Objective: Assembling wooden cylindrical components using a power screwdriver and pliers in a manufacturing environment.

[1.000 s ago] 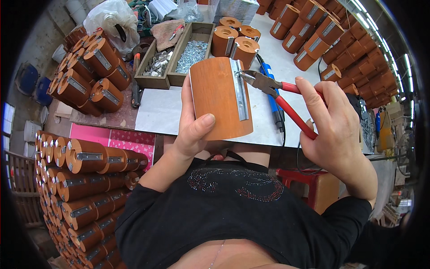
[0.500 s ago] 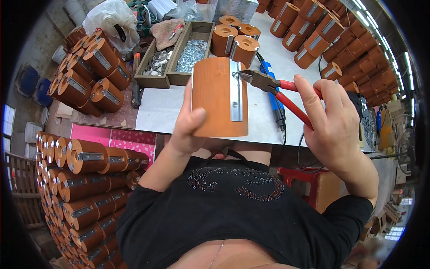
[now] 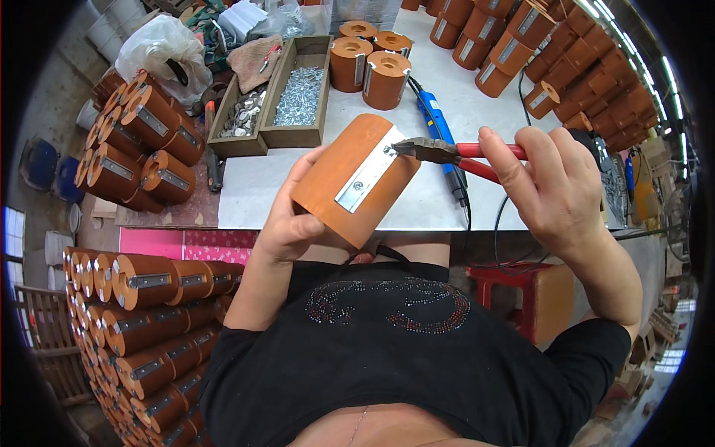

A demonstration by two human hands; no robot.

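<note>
My left hand (image 3: 292, 220) grips an orange-brown wooden cylinder (image 3: 344, 177) from below and holds it tilted over the near edge of the white table (image 3: 246, 195). A silver metal strip (image 3: 366, 177) with screws runs along the cylinder's side. My right hand (image 3: 553, 186) holds red-handled pliers (image 3: 456, 153); their dark jaws touch the top end of the strip, at a screw.
Two wooden trays of screws and metal parts (image 3: 298, 97) stand at the table's back left, with two upright cylinders (image 3: 369, 68) beside them and a blue power screwdriver (image 3: 439, 132) with its cord. Stacks of like cylinders lie at left (image 3: 141, 141), lower left (image 3: 149, 328) and back right (image 3: 566, 67). A red stool (image 3: 514, 287) stands under the table.
My left hand has tilted the cylinder to the right and lowered it, so the metal strip now runs diagonally. The pliers' jaws have come onto the strip's upper end.
</note>
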